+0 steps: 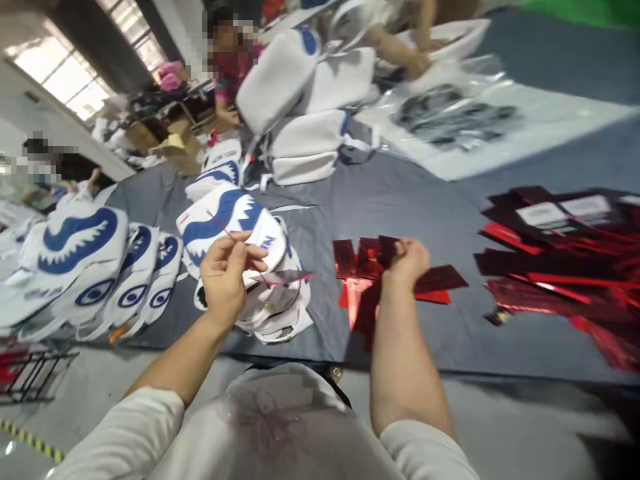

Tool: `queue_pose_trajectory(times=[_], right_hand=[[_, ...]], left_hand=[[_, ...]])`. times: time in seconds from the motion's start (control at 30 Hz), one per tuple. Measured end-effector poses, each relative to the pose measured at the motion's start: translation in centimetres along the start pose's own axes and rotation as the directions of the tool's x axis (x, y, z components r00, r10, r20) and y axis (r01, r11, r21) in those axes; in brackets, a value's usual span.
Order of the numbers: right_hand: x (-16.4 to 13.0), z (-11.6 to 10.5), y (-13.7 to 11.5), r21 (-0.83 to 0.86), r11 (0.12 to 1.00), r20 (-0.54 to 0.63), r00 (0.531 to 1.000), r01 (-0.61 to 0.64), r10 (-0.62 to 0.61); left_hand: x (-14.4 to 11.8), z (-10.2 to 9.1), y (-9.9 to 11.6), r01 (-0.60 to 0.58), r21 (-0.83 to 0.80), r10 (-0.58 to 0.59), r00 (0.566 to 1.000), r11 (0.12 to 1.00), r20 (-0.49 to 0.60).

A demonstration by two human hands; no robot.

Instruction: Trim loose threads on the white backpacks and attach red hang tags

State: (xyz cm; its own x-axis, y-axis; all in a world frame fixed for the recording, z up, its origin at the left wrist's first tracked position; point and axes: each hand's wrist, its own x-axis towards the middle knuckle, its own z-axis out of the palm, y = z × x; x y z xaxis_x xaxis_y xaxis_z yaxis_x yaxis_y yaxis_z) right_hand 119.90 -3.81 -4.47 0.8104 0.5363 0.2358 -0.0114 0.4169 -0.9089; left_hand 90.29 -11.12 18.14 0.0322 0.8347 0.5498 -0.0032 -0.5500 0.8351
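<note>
My left hand [227, 273] is raised over a small stack of white backpacks with a blue toothed print [220, 223]. Its thumb and fingers pinch a thin red cord; a thin, shiny tag [285, 277] seen almost edge-on appears just to the right of the fingers. My right hand [411, 260] rests at a loose pile of shiny dark-red tags [357, 267]. Those fingers are curled together, and what they grip, if anything, is hidden.
More printed backpacks [80, 247] stand in a row at the left. Plain white backpacks [305, 143] lie beyond. A larger heap of red tags [560, 267] covers the right side. Clear plastic [450, 113] lies at the back, near another person's arms [400, 57].
</note>
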Motion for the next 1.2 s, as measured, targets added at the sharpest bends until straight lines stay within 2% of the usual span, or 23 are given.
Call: queue_pose_trajectory(times=[0.07,0.1,0.13,0.17,0.23,0.3,0.33,0.37,0.4,0.47,0.5,0.53,0.57,0.6,0.63,0.67,0.7,0.73,0.8,0.97,1.03,1.1,1.2], right_hand=[[-0.2,1.7,-2.1,0.058,0.998,-0.144,0.99,0.017,-0.008],[-1.0,2.8,-3.6,0.082,0.996,-0.178,0.984,0.023,-0.008],[-2.5,4.2,-5.3,0.101,0.994,-0.155,0.988,0.031,-0.015],[-4.4,5.7,-7.1,0.109,0.993,-0.086,0.996,0.035,-0.026],[-9.7,8.8,-10.7,0.103,0.994,0.138,0.989,0.043,-0.057],[-16.0,11.1,-13.5,0.001,0.998,0.362,0.93,0.066,-0.062],[-19.2,11.8,-14.4,-0.071,0.989,0.457,0.885,0.131,-0.084],[-22.3,12.3,-14.9,-0.132,0.962,0.567,0.815,0.237,-0.123],[-25.2,12.5,-15.1,-0.167,0.918,0.687,0.71,0.359,-0.153],[-30.2,12.5,-14.3,-0.182,0.825,0.858,0.497,0.534,-0.133],[-32.3,12.5,-13.5,-0.215,0.783,0.891,0.445,0.583,-0.087],[-34.0,12.5,-12.5,-0.279,0.741,0.893,0.449,0.61,-0.033],[-35.4,12.5,-11.5,-0.372,0.69,0.867,0.499,0.621,0.019],[-36.6,12.6,-10.5,-0.471,0.63,0.823,0.565,0.618,0.061],[-37.5,12.7,-9.5,-0.555,0.57,0.776,0.624,0.606,0.093],[-38.2,12.9,-8.7,-0.616,0.521,0.739,0.662,0.592,0.122],[-38.7,13.2,-8.1,-0.653,0.486,0.718,0.68,0.581,0.152],[-39.1,13.4,-7.6,-0.674,0.47,0.706,0.684,0.57,0.183],[-39.7,14.0,-7.2,-0.696,0.482,0.684,0.696,0.533,0.218],[-40.0,15.0,-7.1,-0.725,0.555,0.579,0.797,0.407,0.172],[-39.8,15.1,-7.0,-0.718,0.59,0.563,0.806,0.368,0.183],[-39.5,15.1,-7.0,-0.703,0.633,0.561,0.801,0.325,0.211],[-39.1,15.1,-7.0,-0.679,0.679,0.568,0.786,0.28,0.244]], left_hand=[[0.7,-3.7,2.2,-0.092,-0.006,0.091,0.994,0.996,-0.067],[1.2,-5.9,3.2,-0.129,0.006,0.129,0.986,0.992,-0.103],[1.7,-8.4,4.1,-0.16,0.021,0.162,0.978,0.987,-0.136],[2.2,-11.0,4.8,-0.188,0.037,0.191,0.969,0.982,-0.155],[3.2,-16.7,5.5,-0.225,0.075,0.235,0.957,0.971,-0.17],[3.8,-22.5,5.2,-0.235,0.13,0.256,0.952,0.963,-0.17],[3.9,-25.2,4.8,-0.216,0.17,0.245,0.954,0.961,-0.173],[3.8,-27.7,4.2,-0.176,0.219,0.216,0.961,0.96,-0.171],[3.5,-30.0,3.4,-0.118,0.275,0.168,0.972,0.954,-0.164],[2.6,-33.6,1.3,0.059,0.402,-0.029,0.996,0.914,-0.081],[2.0,-34.7,-0.1,0.162,0.474,-0.184,0.983,0.866,-0.001],[1.2,-35.4,-1.6,0.245,0.549,-0.354,0.93,0.799,0.1],[0.4,-35.7,-3.2,0.289,0.624,-0.51,0.835,0.726,0.207],[-0.6,-35.6,-4.8,0.284,0.686,-0.624,0.716,0.67,0.312],[-1.5,-35.2,-6.4,0.245,0.724,-0.686,0.604,0.645,0.407],[-2.5,-34.5,-8.0,0.192,0.734,-0.703,0.519,0.651,0.487],[-3.4,-33.7,-9.5,0.142,0.721,-0.689,0.465,0.678,0.556],[-4.1,-32.8,-10.9,0.111,0.697,-0.664,0.438,0.709,0.606],[-5.1,-31.0,-13.2,0.085,0.664,-0.629,0.426,0.743,0.65],[-5.3,-28.4,-16.5,0.054,0.605,-0.552,0.477,0.795,0.683],[-5.2,-28.1,-17.1,0.064,0.538,-0.497,0.487,0.841,0.719],[-5.3,-28.1,-17.5,0.083,0.496,-0.472,0.475,0.864,0.743],[-5.8,-28.0,-18.0,0.137,0.505,-0.508,0.452,0.852,0.733]])
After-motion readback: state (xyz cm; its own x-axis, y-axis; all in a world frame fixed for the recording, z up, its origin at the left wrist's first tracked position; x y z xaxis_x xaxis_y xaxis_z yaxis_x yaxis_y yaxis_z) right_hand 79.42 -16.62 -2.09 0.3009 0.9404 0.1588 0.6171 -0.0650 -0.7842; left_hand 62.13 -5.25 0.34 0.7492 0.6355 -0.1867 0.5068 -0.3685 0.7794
